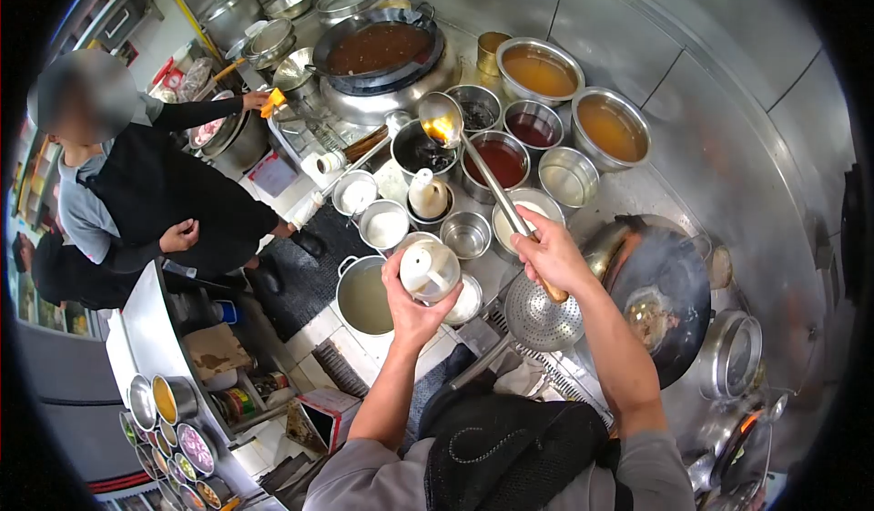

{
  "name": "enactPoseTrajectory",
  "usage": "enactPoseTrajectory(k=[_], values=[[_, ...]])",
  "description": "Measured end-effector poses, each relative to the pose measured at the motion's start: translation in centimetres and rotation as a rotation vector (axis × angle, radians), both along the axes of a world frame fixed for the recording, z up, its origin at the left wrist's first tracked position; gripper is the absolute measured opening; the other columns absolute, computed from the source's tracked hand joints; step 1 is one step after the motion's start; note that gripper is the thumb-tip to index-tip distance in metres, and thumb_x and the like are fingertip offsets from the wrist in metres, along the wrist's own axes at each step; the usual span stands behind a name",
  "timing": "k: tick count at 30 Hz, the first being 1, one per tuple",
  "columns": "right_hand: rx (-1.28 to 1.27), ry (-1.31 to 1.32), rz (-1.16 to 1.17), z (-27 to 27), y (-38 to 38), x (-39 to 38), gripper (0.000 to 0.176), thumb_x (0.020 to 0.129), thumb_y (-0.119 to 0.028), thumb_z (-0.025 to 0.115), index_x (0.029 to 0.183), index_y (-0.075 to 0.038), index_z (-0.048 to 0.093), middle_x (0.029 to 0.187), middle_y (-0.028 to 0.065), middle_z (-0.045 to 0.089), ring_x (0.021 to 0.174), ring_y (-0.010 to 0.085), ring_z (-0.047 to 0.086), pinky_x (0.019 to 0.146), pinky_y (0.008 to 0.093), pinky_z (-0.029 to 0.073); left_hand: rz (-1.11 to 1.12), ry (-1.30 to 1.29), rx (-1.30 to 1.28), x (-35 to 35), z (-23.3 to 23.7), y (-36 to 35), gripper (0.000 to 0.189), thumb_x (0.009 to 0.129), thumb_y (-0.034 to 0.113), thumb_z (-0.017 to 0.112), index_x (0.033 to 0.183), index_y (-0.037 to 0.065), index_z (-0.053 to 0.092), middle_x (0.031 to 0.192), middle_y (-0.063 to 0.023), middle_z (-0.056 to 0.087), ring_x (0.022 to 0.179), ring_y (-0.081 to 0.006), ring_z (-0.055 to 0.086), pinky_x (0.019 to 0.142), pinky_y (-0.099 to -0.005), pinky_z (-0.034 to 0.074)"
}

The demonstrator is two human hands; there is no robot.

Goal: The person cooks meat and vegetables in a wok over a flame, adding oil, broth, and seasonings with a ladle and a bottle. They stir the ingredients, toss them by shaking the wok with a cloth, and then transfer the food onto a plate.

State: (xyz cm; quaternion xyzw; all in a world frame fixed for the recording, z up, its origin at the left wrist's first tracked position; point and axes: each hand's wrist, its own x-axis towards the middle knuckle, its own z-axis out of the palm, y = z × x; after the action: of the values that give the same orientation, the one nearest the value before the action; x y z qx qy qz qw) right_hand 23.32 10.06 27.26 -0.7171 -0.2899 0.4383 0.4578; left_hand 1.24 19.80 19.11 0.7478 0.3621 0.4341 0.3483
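My right hand point(549, 254) is closed around the wooden-handled end of a long metal ladle point(492, 181). The ladle's bowl, catching a bright orange glint, hangs over the pots of dark sauce point(423, 149) and red-brown sauce point(497, 163). In my left hand point(411, 308) I grip a whitish squeeze bottle point(430, 270), seen from above with its pale cap up. Below my right hand lies a perforated strainer point(543, 312). To the right, a dark wok point(678, 283) gives off steam or smoke, with oily, browned food point(651, 318) in its bottom.
Bowls of amber liquid point(612, 127) line the back wall. A large pan of brown liquid point(381, 48) stands behind. Tubs of white powder point(383, 226) and a pot of cloudy liquid point(364, 294) are left. A co-worker point(168, 183) stands further left, by a counter with ingredient tins point(175, 400).
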Motion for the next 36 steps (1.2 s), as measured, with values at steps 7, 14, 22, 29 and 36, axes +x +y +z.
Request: enactPoseTrajectory(k=[7, 14, 22, 29, 36], values=[[-0.006, -0.129, 0.015, -1.0, -0.5, -0.5, 0.062, 0.095, -0.017, 0.061, 0.151, -0.004, 0.037, 0.061, 0.0042, 0.060, 0.045, 0.0115, 0.054, 0.043, 0.0298, 0.044, 0.009, -0.007, -0.045, -1.7, -0.4, -1.4, 0.098, 0.061, 0.026, 0.093, 0.138, 0.000, 0.038, 0.129, -0.0196, 0.048, 0.121, -0.0326, 0.050, 0.104, -0.0443, 0.042], [0.080, 0.090, -0.047, -2.5, -3.6, -0.5, 0.062, 0.096, -0.013, 0.061, 0.152, -0.005, 0.036, 0.064, 0.0024, 0.057, 0.045, 0.0118, 0.052, 0.041, 0.0281, 0.042, -0.048, 0.034, -0.011, -2.5, 1.3, -3.0, 0.102, 0.060, 0.026, 0.093, 0.139, 0.000, 0.035, 0.128, -0.0195, 0.047, 0.119, -0.0306, 0.052, 0.102, -0.0420, 0.044], [0.350, 0.367, -0.279, -1.5, -29.7, -3.1, 0.060, 0.093, -0.005, 0.064, 0.149, -0.010, 0.042, 0.070, 0.0033, 0.057, 0.048, 0.0099, 0.052, 0.042, 0.0261, 0.041, -0.662, 0.065, -0.406, 0.0, 5.2, -4.4, 0.099, 0.059, 0.031, 0.093, 0.139, 0.000, 0.042, 0.122, -0.0110, 0.060, 0.112, -0.0214, 0.059, 0.098, -0.0361, 0.047], [-0.318, -0.731, -0.537, -2.9, -54.1, -11.0, 0.063, 0.084, -0.002, 0.068, 0.144, -0.007, 0.048, 0.073, 0.0207, 0.064, 0.061, 0.0357, 0.063, 0.065, 0.0452, 0.053, -1.303, 1.156, -0.113, 16.6, 5.0, -10.8, 0.103, 0.064, 0.061, 0.082, 0.137, -0.003, 0.049, 0.128, -0.0195, 0.061, 0.116, -0.0261, 0.060, 0.099, -0.0358, 0.046], [-0.078, 0.069, -0.709, -2.6, -58.3, -13.7, 0.056, 0.088, -0.009, 0.071, 0.141, -0.005, 0.054, 0.060, 0.0000, 0.048, 0.049, 0.0061, 0.046, 0.050, 0.0267, 0.043, -1.552, 1.419, -0.149, 28.5, 3.8, -25.9, 0.099, 0.062, 0.064, 0.082, 0.128, -0.005, 0.055, 0.118, -0.0198, 0.065, 0.105, -0.0286, 0.065, 0.089, -0.0390, 0.051]])
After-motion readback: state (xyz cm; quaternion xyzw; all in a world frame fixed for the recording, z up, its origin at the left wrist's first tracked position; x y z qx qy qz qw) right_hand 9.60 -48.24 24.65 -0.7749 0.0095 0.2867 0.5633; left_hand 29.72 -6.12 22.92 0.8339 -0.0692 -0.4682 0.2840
